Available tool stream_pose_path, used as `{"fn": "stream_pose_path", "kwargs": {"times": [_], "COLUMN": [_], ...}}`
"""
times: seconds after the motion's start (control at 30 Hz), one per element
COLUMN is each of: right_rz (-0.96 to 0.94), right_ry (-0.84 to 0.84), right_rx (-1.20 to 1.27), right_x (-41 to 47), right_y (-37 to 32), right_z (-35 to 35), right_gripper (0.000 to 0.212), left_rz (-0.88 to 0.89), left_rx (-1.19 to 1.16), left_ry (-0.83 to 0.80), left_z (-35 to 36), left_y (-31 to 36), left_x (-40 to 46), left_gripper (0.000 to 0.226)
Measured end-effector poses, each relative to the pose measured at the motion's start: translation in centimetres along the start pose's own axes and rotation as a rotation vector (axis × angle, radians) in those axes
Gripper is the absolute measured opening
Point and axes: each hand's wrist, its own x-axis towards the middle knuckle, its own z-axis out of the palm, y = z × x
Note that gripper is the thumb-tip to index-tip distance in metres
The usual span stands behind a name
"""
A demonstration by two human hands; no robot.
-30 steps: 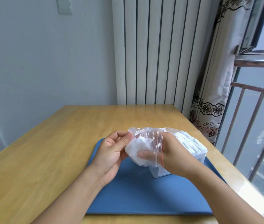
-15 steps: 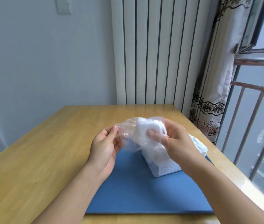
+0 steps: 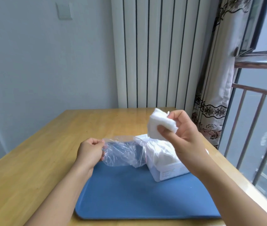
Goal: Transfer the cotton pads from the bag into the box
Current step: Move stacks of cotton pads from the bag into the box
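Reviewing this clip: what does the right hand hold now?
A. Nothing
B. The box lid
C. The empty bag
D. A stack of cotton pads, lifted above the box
D: the right hand pinches a stack of pads above the box, while the left hand holds the bag.

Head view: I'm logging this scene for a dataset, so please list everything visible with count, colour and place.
cotton pads: one stack, white, held above the box
bag: one, clear plastic, looks empty, over the mat left of the box
box: one, translucent white, on the mat's right part, with white pads inside
mat: one, blue, on the table
table: one, light wood
radiator: one, white, behind the table
curtain: one, cream with dark floral pattern, right
wall switch: one, white, upper left
window railing: metal bars, far right
left hand: grips the bag's end
right hand: pinches the cotton pads
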Motion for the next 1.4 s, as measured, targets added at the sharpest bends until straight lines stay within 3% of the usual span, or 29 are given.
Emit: {"fn": "stream_pose_path", "kwargs": {"times": [0.07,0.13,0.2,0.27,0.3,0.37,0.43,0.6,0.67,0.8,0.93,1.03,1.17,1.27,1.4], "right_rz": [-0.055,-0.087,-0.105,-0.087,-0.081,-0.08,-0.07,-0.034,-0.02,-0.012,0.052,0.015,0.078,0.118,0.188], "right_ry": [-0.002,0.004,0.012,-0.015,-0.039,-0.086,-0.128,-0.211,-0.201,-0.027,0.018,0.003,0.033,-0.03,-0.214], "right_rx": [-0.127,-0.203,-0.216,-0.192,-0.192,-0.229,-0.264,-0.431,-0.453,-0.505,-0.359,-0.346,-0.186,-0.196,-0.341], "right_x": [-0.2,-0.4,-0.5,-0.7,-0.8,-1.4,-2.1,-3.9,-4.1,-3.7,-3.5,-3.4,-2.7,-2.2,-1.0], "right_y": [0.1,0.1,0.1,0.1,0.2,0.7,1.3,1.8,1.9,2.2,2.5,2.3,1.6,0.2,-1.4], "right_z": [0.4,0.6,0.7,1.0,1.4,2.3,3.4,5.6,6.5,6.8,6.3,6.3,5.7,4.7,2.0], "right_gripper": [0.025,0.026,0.033,0.047,0.056,0.067,0.069,0.084,0.079,0.079,0.065,0.053,0.039,0.043,0.03], "left_rz": [0.035,0.137,0.459,0.776,0.837,0.815,0.726,0.333,0.247,0.205,0.229,0.265,0.268,0.367,0.476], "left_rx": [0.111,0.32,0.343,0.174,0.059,-0.123,-0.214,-0.553,-0.649,-0.603,-0.513,-0.458,-0.366,-0.288,-0.206], "left_ry": [0.034,0.154,0.243,0.057,-0.106,-0.372,-0.478,-0.5,-0.482,-0.454,-0.403,-0.495,-0.644,-0.603,-0.559], "left_z": [0.3,0.3,0.3,0.7,1.1,2.3,3.6,5.0,5.1,5.3,5.5,5.1,4.5,4.4,4.1], "left_y": [0.1,0.7,1.8,3.2,3.6,3.8,3.7,3.7,3.9,3.9,3.8,3.8,3.5,3.2,2.8], "left_x": [-0.4,-1.2,-3.0,-5.4,-6.7,-9.0,-10.6,-11.8,-11.8,-11.9,-12.0,-11.7,-10.6,-9.9,-9.2], "left_gripper": [0.013,0.025,0.039,0.051,0.059,0.076,0.082,0.071,0.052,0.036,0.047,0.072,0.062,0.071,0.09]}}
